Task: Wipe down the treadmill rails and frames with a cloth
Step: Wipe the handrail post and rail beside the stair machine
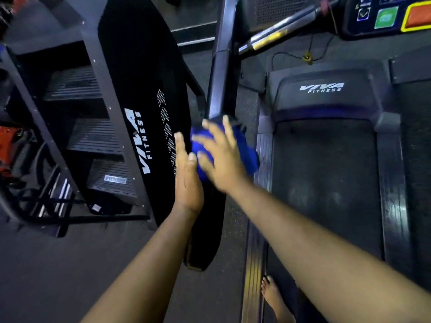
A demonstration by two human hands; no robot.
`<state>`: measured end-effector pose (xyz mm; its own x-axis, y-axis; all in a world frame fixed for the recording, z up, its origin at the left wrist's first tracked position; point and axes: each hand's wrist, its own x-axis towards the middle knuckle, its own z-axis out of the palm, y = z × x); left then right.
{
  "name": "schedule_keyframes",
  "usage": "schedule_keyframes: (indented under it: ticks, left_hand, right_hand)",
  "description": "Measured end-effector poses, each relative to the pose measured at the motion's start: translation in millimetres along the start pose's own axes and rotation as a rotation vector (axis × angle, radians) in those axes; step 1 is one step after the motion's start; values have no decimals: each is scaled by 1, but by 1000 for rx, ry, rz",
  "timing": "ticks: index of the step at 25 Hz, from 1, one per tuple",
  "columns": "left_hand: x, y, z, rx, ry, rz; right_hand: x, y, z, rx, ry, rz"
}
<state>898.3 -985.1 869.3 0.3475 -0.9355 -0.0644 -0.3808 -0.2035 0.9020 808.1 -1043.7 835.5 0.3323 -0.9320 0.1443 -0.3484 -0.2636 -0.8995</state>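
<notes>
A blue cloth point(247, 152) lies bunched at the foot of the treadmill's dark left upright point(222, 73). My right hand point(221, 157) covers the cloth with fingers spread and is blurred by motion. Just to its left, my left hand point(187, 176) is held flat and edge-on with straight fingers, close to the cloth; whether it touches the cloth is unclear. The treadmill belt point(324, 183) and its ribbed left side rail point(261, 206) run down the right half of the view.
A black stair-climber machine with a "VIVA FITNESS" side panel point(144, 108) stands close on the left. The treadmill console point(387, 17) and a chrome handlebar point(275, 36) are at top right. A bare foot point(274, 297) stands on the side rail.
</notes>
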Motion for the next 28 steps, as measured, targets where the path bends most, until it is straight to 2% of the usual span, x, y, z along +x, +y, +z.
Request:
schedule_keyframes:
  ticks: [1,3,5,7,9,12,13,15,18,21,25,28]
  left_hand:
    - [-23,-9,-8,13,-31,-4]
    - [-63,-21,-22,78,-86,-18]
    - [-80,-28,-28,76,-52,-95]
    - [-81,-28,-28,43,9,-138]
    - [-80,-27,-27,-38,67,-96]
    - [-82,-34,-28,-141,91,-21]
    - [-80,-36,-28,-149,72,-25]
    - [-78,-39,-28,-160,11,-16]
    - [-74,-41,-28,-70,-49,64]
    - [-75,-39,-27,-5,-30,89]
    - [-83,-26,-26,-1,47,-54]
    - [-110,-19,-28,256,-63,-107]
  right_hand:
    - [-26,-1,2,-10,-58,-51]
    - [-18,6,-4,-92,-96,-126]
    - [24,6,-15,-138,-70,-32]
    - [36,-1,-15,-40,2,156]
    - [-8,-15,3,58,82,218]
    - [-129,-32,34,196,59,107]
    - [-150,-30,38,224,39,76]
    - [-137,-16,33,204,14,40]
    - [-75,0,25,238,105,122]
    - [-92,-7,38,310,203,207]
    - [-176,-26,44,200,115,187]
    - [-195,-2,38,188,22,174]
